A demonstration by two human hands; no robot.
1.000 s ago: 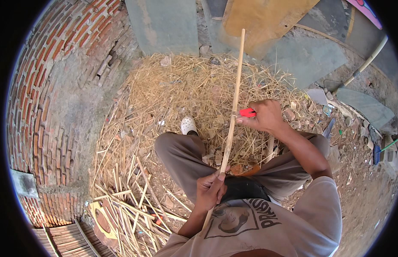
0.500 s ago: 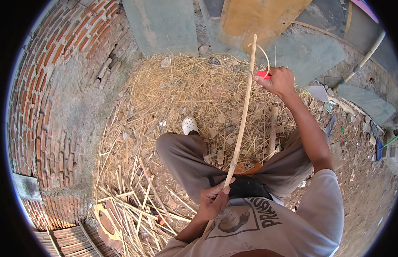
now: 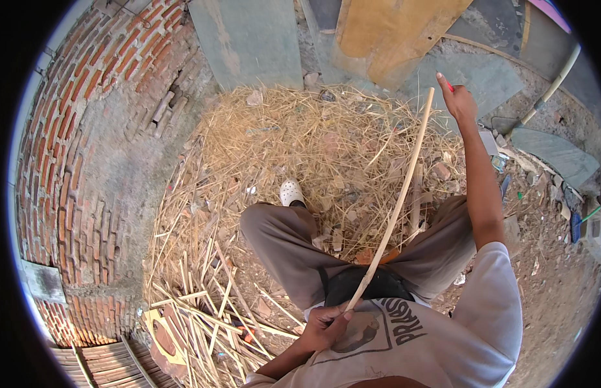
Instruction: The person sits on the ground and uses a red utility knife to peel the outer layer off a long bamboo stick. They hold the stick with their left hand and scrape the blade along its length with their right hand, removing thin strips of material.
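A long, thin pale cane stick runs from near my belly up and to the right, slightly bowed. My left hand grips its lower end close to my shirt. My right hand is stretched far out past the stick's top end, fingers closed on a small red-handled tool, only partly visible. The hand is just right of the stick's tip, and I cannot tell whether the tool touches it. I sit with knees apart, one white shoe on the straw.
A heap of straw and shavings covers the ground ahead. Split cane strips lie at my lower left. A curved brick wall stands on the left. Boards lean at the back, and rubble lies on the right.
My right hand with the red tool has travelled up along the stick, from its middle to beyond its top end. The stick has tilted to the right. My left hand kept its grip, lower down.
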